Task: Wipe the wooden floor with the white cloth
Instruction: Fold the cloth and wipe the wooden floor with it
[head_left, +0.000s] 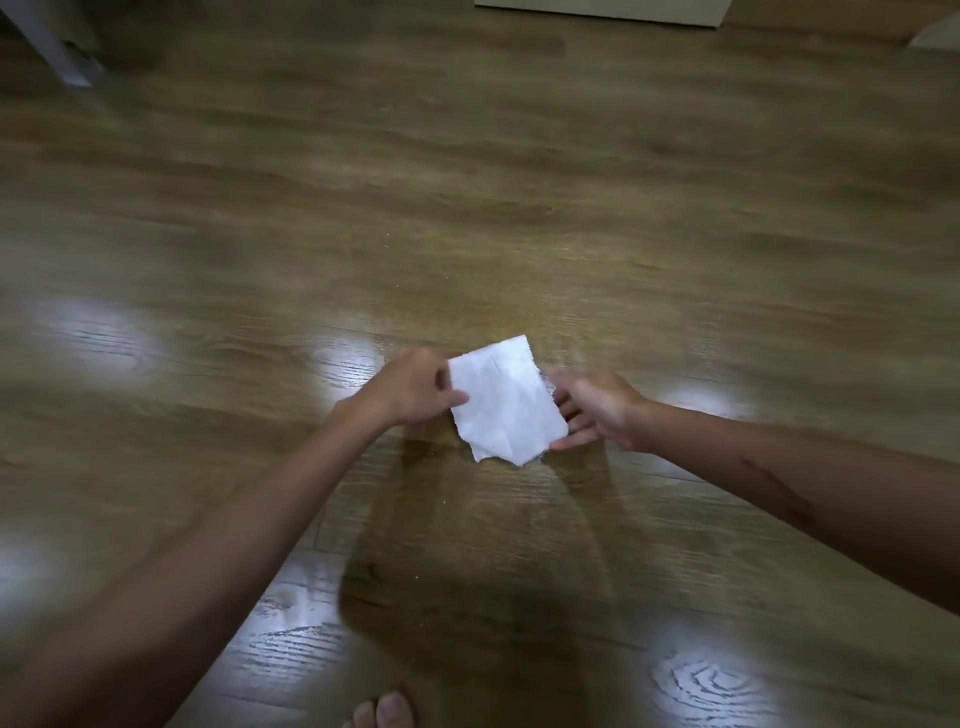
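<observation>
One white cloth (506, 402), two hands (left hand (415, 387), right hand (597, 410)), one wooden floor (467, 208), two toes (384, 709)

Cloth (506, 400) between hands, above floor (467, 208)

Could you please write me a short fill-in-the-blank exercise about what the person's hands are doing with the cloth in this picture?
1. The white cloth is held by ____ hands at once.
2. The left hand grips the cloth's ____ edge.
3. The floor beneath the right hand is made of ____.
4. At the bottom edge of the view, the bare toes of a ____ show.

Missing words: two; left; wood; foot
</observation>
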